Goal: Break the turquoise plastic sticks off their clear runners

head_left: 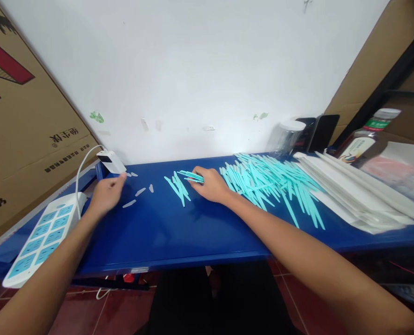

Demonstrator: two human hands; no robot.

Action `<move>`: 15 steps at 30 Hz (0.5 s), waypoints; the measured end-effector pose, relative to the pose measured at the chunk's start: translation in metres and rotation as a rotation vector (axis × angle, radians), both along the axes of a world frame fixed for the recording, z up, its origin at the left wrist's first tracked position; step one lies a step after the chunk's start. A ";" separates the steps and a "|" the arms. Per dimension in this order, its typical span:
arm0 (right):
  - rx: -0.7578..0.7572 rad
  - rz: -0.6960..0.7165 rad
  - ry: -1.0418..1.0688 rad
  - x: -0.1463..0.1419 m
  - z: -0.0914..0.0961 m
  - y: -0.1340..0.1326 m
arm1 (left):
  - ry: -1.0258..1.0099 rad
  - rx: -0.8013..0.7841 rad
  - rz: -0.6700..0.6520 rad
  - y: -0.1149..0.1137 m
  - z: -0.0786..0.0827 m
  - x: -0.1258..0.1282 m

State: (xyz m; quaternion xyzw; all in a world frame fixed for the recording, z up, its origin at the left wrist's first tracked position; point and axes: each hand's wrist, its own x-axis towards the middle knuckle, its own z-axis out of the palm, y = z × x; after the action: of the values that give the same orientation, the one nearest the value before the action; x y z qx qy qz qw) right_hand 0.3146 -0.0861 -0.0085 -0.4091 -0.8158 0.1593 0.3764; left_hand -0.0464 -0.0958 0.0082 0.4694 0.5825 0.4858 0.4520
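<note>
My right hand (210, 185) is closed around a small bunch of thin turquoise eyebrow-razor-like sticks (193, 176), their ends pointing left. Just left of it, a few more turquoise sticks (179, 188) lie crossed on the blue table (207, 232). A large loose pile of the same sticks (269, 179) spreads out to the right of that hand. My left hand (106, 193) has its fingers curled together at the table's left end; whether anything is pinched in them is hidden. Beside its fingertips lie several small translucent plastic pieces (140, 191).
A white power strip (46, 239) and a white plugged-in device (111, 161) sit at left, near a cardboard box (28, 116). At right are white flat packets (367, 195), a clear jar (286, 137), a dark phone-like slab (324, 132) and a bottle (367, 135). A white wall (200, 70) stands behind.
</note>
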 end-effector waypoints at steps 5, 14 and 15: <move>0.012 0.028 0.005 -0.001 -0.003 0.000 | 1.250 0.187 -0.007 -0.020 -0.011 0.017; 0.019 0.019 0.003 0.000 -0.003 0.001 | 1.566 0.232 -0.267 0.008 -0.016 0.018; 0.019 0.019 0.005 0.000 -0.002 0.001 | 1.551 0.252 -0.280 0.011 -0.017 0.018</move>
State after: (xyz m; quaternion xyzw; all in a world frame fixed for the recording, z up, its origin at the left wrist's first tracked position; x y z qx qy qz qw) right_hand 0.3143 -0.0854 -0.0110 -0.3972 -0.8203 0.1563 0.3807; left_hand -0.0281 -0.0849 -0.0086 0.7900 0.6073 0.0215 -0.0818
